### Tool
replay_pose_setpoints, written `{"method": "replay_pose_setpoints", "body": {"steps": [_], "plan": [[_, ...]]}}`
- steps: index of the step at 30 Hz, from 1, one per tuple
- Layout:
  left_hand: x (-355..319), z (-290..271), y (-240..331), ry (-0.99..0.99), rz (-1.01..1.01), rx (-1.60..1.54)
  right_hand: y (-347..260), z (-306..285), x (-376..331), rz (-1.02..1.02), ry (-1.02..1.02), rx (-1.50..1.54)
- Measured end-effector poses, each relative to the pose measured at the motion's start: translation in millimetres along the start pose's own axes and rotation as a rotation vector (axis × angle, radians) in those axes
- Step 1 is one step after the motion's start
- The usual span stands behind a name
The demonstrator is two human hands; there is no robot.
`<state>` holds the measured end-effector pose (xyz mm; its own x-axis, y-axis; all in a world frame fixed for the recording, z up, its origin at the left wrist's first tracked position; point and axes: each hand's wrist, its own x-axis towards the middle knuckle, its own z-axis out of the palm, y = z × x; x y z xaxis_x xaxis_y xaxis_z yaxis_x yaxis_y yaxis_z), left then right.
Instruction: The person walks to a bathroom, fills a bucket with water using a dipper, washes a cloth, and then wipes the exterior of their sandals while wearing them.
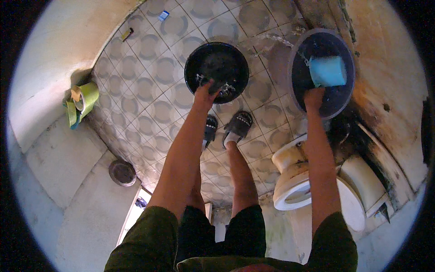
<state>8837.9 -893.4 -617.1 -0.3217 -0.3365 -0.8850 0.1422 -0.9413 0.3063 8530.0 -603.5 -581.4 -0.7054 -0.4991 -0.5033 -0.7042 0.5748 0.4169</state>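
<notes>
A round black basin (216, 56) stands on the tiled floor in front of my feet. My left hand (205, 93) reaches over its near rim, fingers curled around something dark that I cannot make out against the black inside. Whitish flecks or foam show in the basin near the fingers. To the right is a larger grey-purple tub (350, 93). Inside it my right hand (314, 98) is closed at the near end of a light blue plastic dipper (328, 71), which lies tilted; its handle is mostly hidden by the fingers.
A toilet (292, 199) with a stained base stands at the right, near my right forearm. Green containers (90, 96) sit in the left corner, and a dark round object (122, 172) is by the left wall. Small packets (163, 16) lie on the far floor. A wet streak runs beside the tub.
</notes>
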Motion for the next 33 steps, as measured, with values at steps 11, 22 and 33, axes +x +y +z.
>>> {"method": "replay_pose_setpoints", "body": {"steps": [11,22,33], "plan": [[-21,-16,-5,0.145,-0.041,0.004,12,-93,-60,0.323,-0.491,1.899],[-19,67,-13,-0.011,-0.099,0.039,-49,-181,-161,0.048,-0.070,1.149],[29,-11,19,-0.198,0.061,0.100,-121,-209,-137,0.036,0.304,0.968]]}}
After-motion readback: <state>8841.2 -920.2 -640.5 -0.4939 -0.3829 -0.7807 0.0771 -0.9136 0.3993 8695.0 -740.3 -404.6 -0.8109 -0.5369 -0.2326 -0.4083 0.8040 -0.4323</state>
